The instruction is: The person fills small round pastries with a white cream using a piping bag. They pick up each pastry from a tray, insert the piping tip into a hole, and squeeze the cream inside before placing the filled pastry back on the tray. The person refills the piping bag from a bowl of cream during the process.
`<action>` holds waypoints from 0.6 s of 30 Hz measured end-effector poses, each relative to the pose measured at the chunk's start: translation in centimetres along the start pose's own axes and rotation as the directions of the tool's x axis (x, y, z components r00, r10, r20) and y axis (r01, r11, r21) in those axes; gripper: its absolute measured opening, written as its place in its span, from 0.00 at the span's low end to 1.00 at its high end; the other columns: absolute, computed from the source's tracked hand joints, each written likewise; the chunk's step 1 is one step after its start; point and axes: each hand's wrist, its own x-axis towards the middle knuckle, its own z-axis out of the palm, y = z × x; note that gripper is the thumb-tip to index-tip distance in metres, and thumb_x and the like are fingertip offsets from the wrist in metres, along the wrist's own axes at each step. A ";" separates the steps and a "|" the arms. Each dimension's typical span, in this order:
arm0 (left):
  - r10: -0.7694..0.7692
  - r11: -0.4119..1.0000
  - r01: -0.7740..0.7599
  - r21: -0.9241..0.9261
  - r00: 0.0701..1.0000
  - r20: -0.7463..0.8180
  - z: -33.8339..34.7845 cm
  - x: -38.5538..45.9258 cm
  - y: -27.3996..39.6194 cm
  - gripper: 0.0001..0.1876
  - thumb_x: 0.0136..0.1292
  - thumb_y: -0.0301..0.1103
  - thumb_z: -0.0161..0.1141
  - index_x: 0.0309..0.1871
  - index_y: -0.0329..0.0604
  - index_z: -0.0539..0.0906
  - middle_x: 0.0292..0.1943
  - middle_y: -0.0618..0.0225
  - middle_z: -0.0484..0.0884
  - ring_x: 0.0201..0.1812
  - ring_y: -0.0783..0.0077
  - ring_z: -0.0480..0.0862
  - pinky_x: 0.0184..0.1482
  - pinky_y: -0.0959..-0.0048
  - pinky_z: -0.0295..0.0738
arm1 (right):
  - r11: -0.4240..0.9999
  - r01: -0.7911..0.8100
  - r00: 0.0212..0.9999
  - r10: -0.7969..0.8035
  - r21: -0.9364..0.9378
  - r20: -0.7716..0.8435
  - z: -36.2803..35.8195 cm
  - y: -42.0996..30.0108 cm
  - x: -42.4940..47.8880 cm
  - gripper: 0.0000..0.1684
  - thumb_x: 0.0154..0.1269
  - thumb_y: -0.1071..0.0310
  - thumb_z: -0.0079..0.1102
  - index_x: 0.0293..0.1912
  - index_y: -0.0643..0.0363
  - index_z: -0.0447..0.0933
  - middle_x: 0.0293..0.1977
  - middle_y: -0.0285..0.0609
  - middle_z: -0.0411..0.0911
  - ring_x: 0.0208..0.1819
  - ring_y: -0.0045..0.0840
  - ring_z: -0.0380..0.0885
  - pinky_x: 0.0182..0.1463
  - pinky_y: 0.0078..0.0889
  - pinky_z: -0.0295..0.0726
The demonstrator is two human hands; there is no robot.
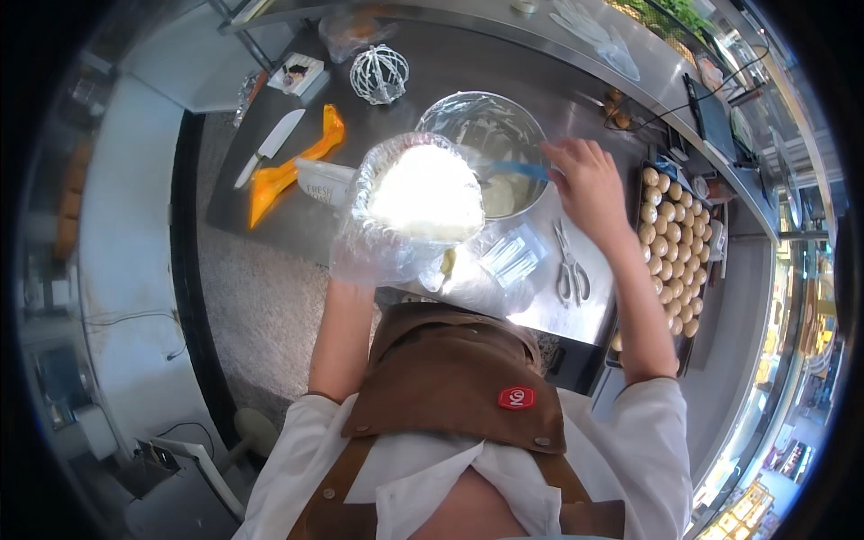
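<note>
My left hand point(378, 260) is inside the folded-over rim of a clear plastic bag, probably a piping bag point(361, 236), and holds it up. Bright white cream point(422, 192), washed out by glare, fills its mouth. Plastic hides most of the fingers. My right hand point(586, 179) grips the blue handle of a spatula point(520, 169); its blade end lies by the bag's rim and is hard to make out. Behind and below the spatula stands a metal mixing bowl point(482, 111) with cream smeared on its wall and some left at its bottom.
On the steel table point(236, 196) are a knife point(273, 145), an orange-filled piping bag point(290, 172), a cream-coated whisk head point(379, 74), kitchen scissors point(571, 266) and a clear packet point(514, 256). A tray of round beige pieces point(675, 236) stands right. A shelf point(466, 20) runs along the back.
</note>
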 end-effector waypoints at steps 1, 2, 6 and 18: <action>0.005 1.000 -0.005 -0.006 1.000 0.001 0.1 0.0 -0.3 0.25 0.64 0.32 0.63 0.64 0.36 0.72 0.57 0.57 0.78 0.57 0.63 0.80 0.59 0.66 0.79 | 0.939 -0.162 0.983 0.128 0.305 0.129 0.0 -1.0 -0.7 0.20 0.66 0.72 0.54 0.57 0.53 0.78 0.45 0.45 0.80 0.48 0.35 0.79 0.53 0.35 0.76; 0.005 1.000 -0.005 -0.008 1.000 0.004 0.1 -0.1 -0.5 0.25 0.64 0.33 0.63 0.64 0.36 0.72 0.57 0.57 0.78 0.57 0.63 0.80 0.59 0.66 0.79 | 0.761 -0.337 0.936 0.207 0.555 0.284 0.1 -2.1 -1.9 0.18 0.69 0.71 0.52 0.57 0.54 0.78 0.48 0.45 0.80 0.51 0.33 0.78 0.55 0.33 0.75; -0.016 1.000 0.017 -0.019 0.998 0.064 0.8 0.1 -2.0 0.25 0.65 0.33 0.62 0.63 0.36 0.72 0.57 0.57 0.78 0.57 0.63 0.80 0.59 0.66 0.79 | -0.338 -0.589 0.769 0.045 0.734 0.638 -0.4 -7.6 -5.1 0.21 0.79 0.61 0.41 0.61 0.64 0.72 0.53 0.44 0.79 0.55 0.26 0.76 0.58 0.29 0.74; -0.193 0.966 0.249 -0.073 0.878 0.438 5.3 1.6 -5.2 0.24 0.66 0.34 0.61 0.63 0.36 0.72 0.57 0.57 0.79 0.57 0.63 0.81 0.58 0.66 0.80 | -0.821 0.014 0.739 0.393 0.570 0.548 -1.7 -8.7 -9.5 0.08 0.74 0.68 0.48 0.44 0.61 0.74 0.38 0.36 0.79 0.40 0.22 0.79 0.49 0.28 0.77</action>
